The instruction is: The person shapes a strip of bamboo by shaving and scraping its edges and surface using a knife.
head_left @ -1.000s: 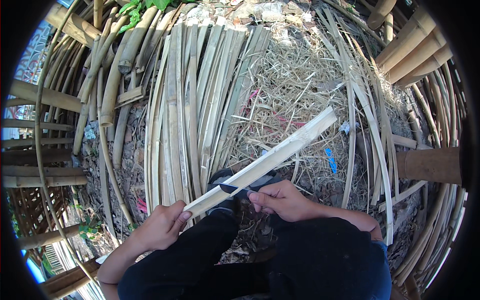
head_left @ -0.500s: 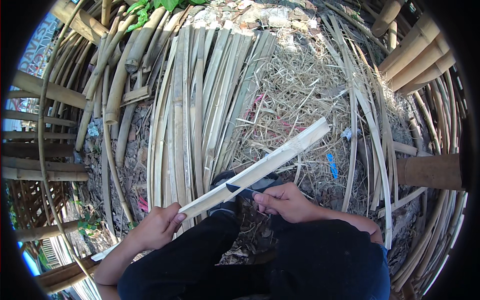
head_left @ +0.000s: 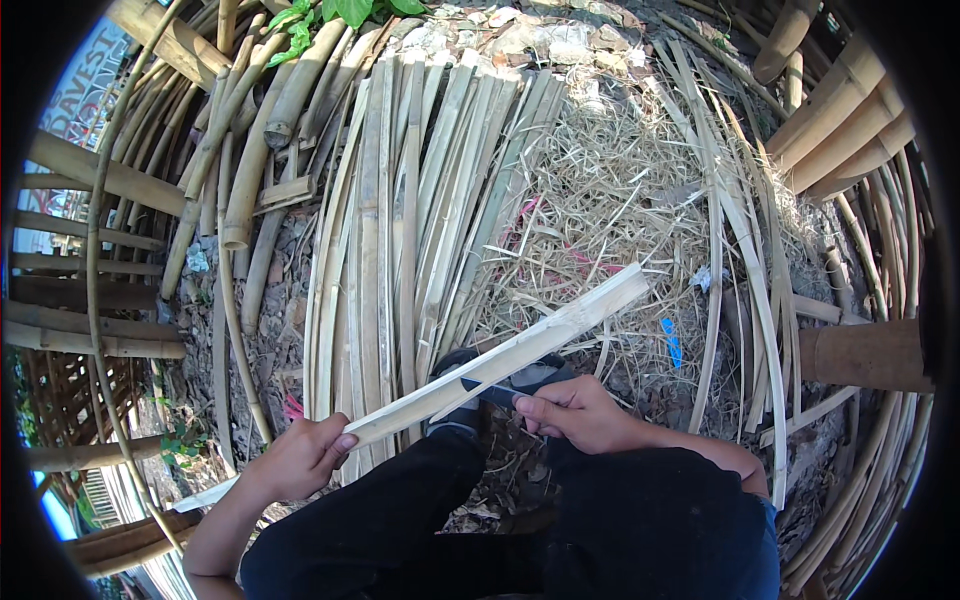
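Note:
A long pale bamboo strip (head_left: pixel 540 338) slants across my lap, from low at the left up to the right. My left hand (head_left: pixel 300 458) is closed around its lower part, and the tail end sticks out behind my wrist. In my right hand (head_left: pixel 580 412) is a dark-bladed knife (head_left: pixel 490 391), its handle mostly covered by my fingers. The blade lies against the strip's near edge, around the middle. A thin sliver stands away from the strip just below the blade. My shoes (head_left: pixel 455 415) show partly beneath the strip.
Many split bamboo strips (head_left: pixel 385 220) lie side by side ahead of me. Shavings (head_left: pixel 600 200) cover the ground to their right, with a blue scrap (head_left: pixel 671 343) among them. Bamboo poles (head_left: pixel 245 190) stack at the left; a thick brown bamboo pole (head_left: pixel 865 355) juts in at the right.
The strip's far end has dipped and shifted slightly left. My left hand has moved a little left, drawing the strip along, while the knife stays against it and my right hand moves slightly right.

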`<state>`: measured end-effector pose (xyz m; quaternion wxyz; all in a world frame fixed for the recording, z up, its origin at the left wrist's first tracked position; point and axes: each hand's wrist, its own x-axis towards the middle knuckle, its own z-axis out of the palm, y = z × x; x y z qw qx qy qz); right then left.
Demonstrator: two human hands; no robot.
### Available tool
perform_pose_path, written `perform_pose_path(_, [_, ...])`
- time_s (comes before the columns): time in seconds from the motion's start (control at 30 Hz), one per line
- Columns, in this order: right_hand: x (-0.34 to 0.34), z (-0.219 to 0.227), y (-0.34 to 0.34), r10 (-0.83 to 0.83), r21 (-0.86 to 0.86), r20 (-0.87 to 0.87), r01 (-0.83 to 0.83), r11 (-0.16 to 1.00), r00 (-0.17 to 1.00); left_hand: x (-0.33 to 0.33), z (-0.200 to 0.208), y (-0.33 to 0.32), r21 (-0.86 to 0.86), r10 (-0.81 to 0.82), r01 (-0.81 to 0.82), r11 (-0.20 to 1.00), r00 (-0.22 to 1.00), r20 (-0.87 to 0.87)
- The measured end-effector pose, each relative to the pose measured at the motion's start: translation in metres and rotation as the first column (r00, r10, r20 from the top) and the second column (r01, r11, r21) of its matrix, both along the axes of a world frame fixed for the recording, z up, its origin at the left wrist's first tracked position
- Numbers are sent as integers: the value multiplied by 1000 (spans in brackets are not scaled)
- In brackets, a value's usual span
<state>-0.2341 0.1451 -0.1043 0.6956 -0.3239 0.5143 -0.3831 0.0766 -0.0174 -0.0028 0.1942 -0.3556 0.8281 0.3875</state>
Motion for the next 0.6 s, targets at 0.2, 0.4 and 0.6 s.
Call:
perform_pose_path(0.2, [-3,-2,-2,60,38,8,-60,997,998,5,-1,-4,-10,-19,19,1000,999,39])
perform_pose_path(0.4, [-9,-2,-1,178,-20,86,-177,984,980,-6,8,1,97,77,-84,992,994,76])
perform_pose_path(0.6, [-12,-13,-4,325,-28,78,-324,946,942,-6,9,0,97,74,-83,992,993,88])
